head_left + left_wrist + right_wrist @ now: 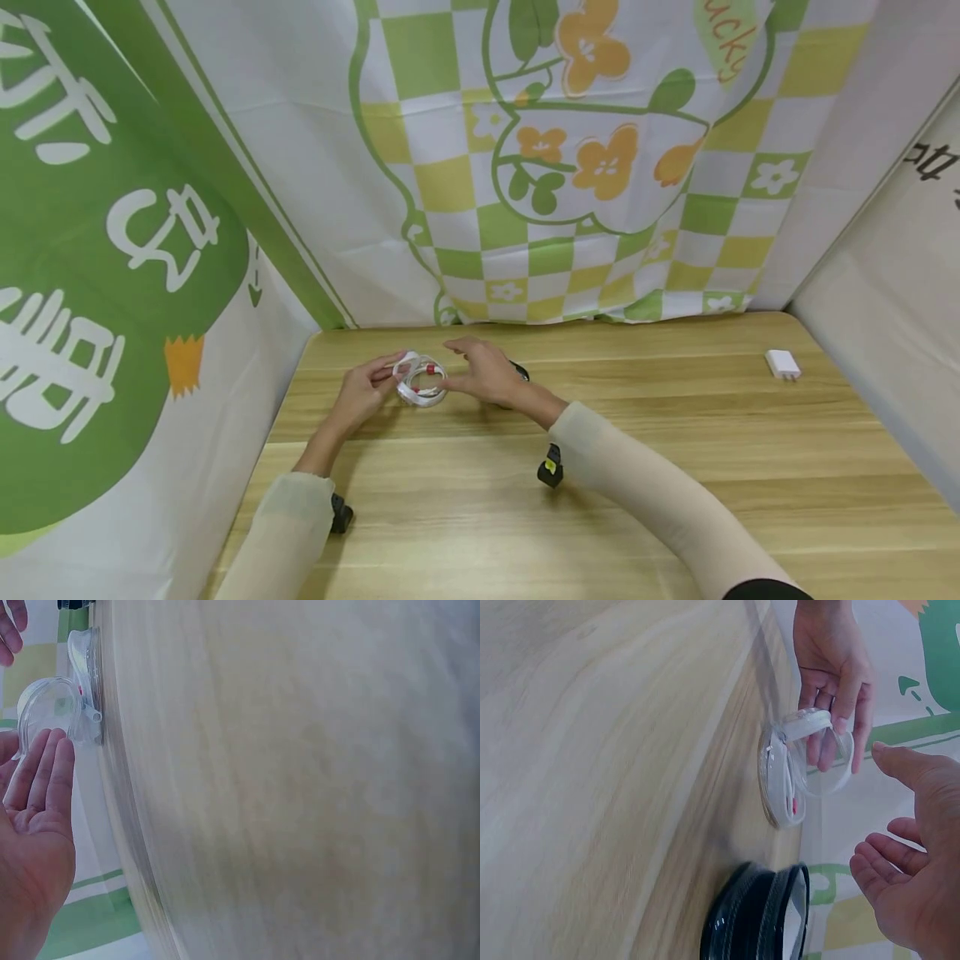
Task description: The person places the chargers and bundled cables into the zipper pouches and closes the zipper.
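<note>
1 clear round case (781, 796) lies on the desk (442, 517), near the back edge, its lid (847, 778) raised and pinched by the left hand (362, 393). The right hand (491, 373), thumb and fingers apart, hovers beside it, near 1 black case (759, 919).

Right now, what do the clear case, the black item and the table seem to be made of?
Clear case: glossy plastic, probably; see-through with highlights.
Black item: leatherette or plastic, perhaps; shiny, with dotted lines along its side.
Table: wood or wood-look laminate; grain shows, soft sheen.
</note>
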Available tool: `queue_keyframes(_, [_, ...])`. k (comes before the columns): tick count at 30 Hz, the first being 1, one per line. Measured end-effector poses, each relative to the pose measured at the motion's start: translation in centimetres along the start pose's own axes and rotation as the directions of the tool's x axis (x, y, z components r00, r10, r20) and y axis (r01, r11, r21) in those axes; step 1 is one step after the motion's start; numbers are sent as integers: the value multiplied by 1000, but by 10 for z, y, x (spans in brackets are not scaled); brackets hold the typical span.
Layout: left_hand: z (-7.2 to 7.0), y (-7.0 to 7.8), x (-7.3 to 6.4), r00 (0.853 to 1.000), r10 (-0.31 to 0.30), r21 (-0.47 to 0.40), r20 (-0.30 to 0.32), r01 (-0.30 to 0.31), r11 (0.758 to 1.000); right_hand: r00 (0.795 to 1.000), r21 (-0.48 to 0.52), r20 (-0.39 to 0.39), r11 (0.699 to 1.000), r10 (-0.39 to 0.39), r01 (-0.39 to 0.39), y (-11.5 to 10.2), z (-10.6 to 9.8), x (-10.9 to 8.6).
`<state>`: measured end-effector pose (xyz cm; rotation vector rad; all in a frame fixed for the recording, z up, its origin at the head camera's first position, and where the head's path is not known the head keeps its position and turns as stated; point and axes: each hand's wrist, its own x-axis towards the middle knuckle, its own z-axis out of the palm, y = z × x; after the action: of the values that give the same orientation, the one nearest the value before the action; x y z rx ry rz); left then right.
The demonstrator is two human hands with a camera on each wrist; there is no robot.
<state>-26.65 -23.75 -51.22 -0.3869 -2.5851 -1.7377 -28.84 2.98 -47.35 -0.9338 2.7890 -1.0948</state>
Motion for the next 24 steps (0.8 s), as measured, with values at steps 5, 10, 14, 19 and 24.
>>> queue_keyframes(5, [1, -5, 3, 1000, -9, 11, 1, 9, 1000, 999, 10, -16, 999, -36, 36, 5, -11, -7])
queue_keyframes(10, [3, -11, 6, 1000, -27, 27, -2, 27, 999, 999, 17, -29, 999, -34, 34, 7, -25, -16])
queue_keyframes(14, [3, -10, 6, 999, -35, 40, -4, 35, 999, 998, 11, -43, 999, -48, 48, 8, -33, -22])
queue_keyframes(19, [3, -9, 5, 999, -47, 42, 5, 47, 998, 999, 0, -26, 999, -47, 47, 12, -42, -29])
queue_keyframes(24, [4, -10, 6, 999, -45, 35, 13, 45, 998, 999, -1, -19, 999, -33, 33, 16, -53, -37])
